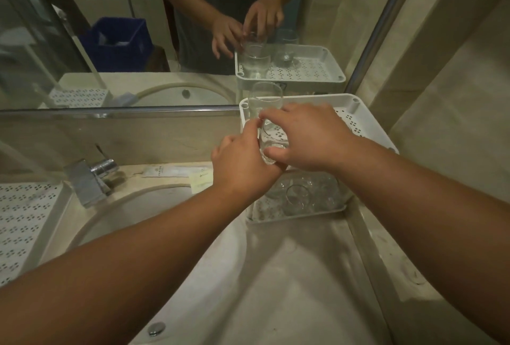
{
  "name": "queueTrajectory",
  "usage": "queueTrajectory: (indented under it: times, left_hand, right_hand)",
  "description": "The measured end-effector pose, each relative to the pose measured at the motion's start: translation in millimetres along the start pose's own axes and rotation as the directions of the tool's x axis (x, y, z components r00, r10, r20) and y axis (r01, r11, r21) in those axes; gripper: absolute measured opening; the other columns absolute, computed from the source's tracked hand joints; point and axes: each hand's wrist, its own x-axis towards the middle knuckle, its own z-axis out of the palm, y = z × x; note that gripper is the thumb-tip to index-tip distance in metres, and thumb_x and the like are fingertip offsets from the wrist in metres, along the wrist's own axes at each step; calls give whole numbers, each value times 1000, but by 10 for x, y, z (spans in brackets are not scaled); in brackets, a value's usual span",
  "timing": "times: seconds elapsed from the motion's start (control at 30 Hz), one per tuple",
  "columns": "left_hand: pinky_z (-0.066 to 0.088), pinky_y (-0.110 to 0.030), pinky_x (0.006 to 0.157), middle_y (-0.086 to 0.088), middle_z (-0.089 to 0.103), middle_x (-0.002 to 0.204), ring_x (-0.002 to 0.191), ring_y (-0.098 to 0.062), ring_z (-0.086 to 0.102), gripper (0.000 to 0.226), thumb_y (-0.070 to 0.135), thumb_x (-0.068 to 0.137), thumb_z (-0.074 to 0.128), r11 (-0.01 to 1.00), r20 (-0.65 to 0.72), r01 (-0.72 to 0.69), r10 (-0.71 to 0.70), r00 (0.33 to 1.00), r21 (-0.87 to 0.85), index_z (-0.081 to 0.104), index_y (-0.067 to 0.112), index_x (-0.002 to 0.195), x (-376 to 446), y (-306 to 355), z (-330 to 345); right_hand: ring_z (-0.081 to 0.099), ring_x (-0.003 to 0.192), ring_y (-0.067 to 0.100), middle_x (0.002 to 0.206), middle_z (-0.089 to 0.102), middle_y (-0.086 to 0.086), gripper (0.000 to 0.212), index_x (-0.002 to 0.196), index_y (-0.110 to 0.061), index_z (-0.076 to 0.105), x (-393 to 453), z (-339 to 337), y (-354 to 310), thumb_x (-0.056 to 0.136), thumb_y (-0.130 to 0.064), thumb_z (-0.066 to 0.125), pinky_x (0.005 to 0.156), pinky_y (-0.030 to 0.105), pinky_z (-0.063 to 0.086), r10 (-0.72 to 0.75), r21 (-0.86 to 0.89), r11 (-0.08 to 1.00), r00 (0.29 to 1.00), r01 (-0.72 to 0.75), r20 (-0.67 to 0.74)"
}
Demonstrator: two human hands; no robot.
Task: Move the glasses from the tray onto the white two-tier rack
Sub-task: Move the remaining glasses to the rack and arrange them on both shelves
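— Any writing you can make out?
— Only on the sachets (176,171) lying on the counter behind the basin, left of centre in the frame: a small printed emblem with a line of text under it.
— Can you read it?
— No, too small and blurred.

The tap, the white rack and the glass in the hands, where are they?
tap (87,179), head view, on its square metal spout.
white rack (367,121), head view, on the holed floor of its top shelf.
glass (269,149), head view, on its clear side between the two hands.
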Motion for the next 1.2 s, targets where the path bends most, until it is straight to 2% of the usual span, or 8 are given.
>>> queueTrajectory:
  times: [0.27,0.5,0.6,0.7,0.8,1.03,1.13,1.2]
  left_hand:
    - [41,-45,93,14,61,99,109,-27,54,77,58,72,65,998,18,-18,17,1000,57,35,31,138,4,-32,57]
    - [46,-50,97,2,61,124,112,-28,59,75,43,79,61,998,3,-59,59,998,-12,32,25,146,-51,-74,137]
    - [48,-48,97,-1,50,138,123,-23,52,87,54,80,65,990,-109,-75,62,992,-121,26,22,151,-175,-115,163]
    - [48,-45,91,0,44,127,115,-25,51,80,55,81,66,982,-271,-144,106,957,-123,32,17,144,-496,-256,248]
    - [48,-48,87,-5,52,114,103,-27,55,67,56,80,61,994,-231,-70,49,972,-83,43,13,129,-766,-462,375]
    - [48,-42,83,3,60,102,94,-23,60,53,54,82,57,990,81,-101,93,992,95,54,17,120,-1098,-799,600]
    - [49,-35,84,7,60,118,103,-15,61,48,51,87,52,995,222,-90,76,972,50,50,25,127,-1141,-824,711]
    - [47,-28,81,11,57,129,106,-9,61,44,47,91,52,997,268,-81,77,960,0,47,31,131,-1129,-802,780]
  right_hand:
    - [50,121,26,135,52,-4,63,146,-41,30,-33,120,46,88,-59,48,97,49,34,-10,17,1000,998,9,65]
    - [35,134,26,153,37,-3,73,148,-42,30,-130,181,14,83,-63,56,101,51,30,-1,29,1000,999,3,-50]
    - [47,122,25,135,54,-2,56,135,-28,53,-263,211,-24,85,-49,63,97,46,35,0,146,988,960,42,-281]
    - [58,91,27,99,66,3,24,107,-12,68,-453,321,-69,88,-26,64,80,43,45,-50,194,964,839,183,-542]
    - [56,76,27,82,64,6,12,92,-6,69,-664,530,-135,87,-15,63,71,41,45,-96,207,943,806,262,-584]
    - [54,75,25,79,63,3,6,89,-10,68,-970,1154,-26,85,-12,65,67,36,45,-16,314,936,909,160,-417]
    - [57,98,29,108,65,6,34,117,-15,65,-1030,1463,69,83,-17,66,84,39,49,95,311,948,993,-71,-64]
    - [47,120,31,139,51,7,56,139,-23,49,-1007,1605,145,84,-24,63,99,40,43,176,225,951,969,-212,172]
